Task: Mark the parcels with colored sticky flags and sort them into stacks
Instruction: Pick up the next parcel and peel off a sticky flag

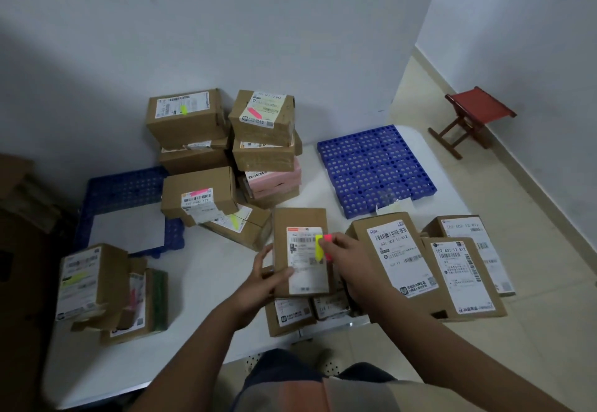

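Left hand (271, 277) grips box (300, 250) steady; right hand (342, 256) pinches yellow flag (319, 248) & pink flag (328, 243). Best press yellow flat on label (305, 258), w/ barcode clear.

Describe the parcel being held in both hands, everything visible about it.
The held parcel is a brown cardboard box, upright in view with its long side running away from the person. A white shipping label with barcodes covers much of its top face. The left hand grips its lower left edge; the right hand holds a yellow flag against the label, with a pink flag beside it. It sits above smaller parcels.
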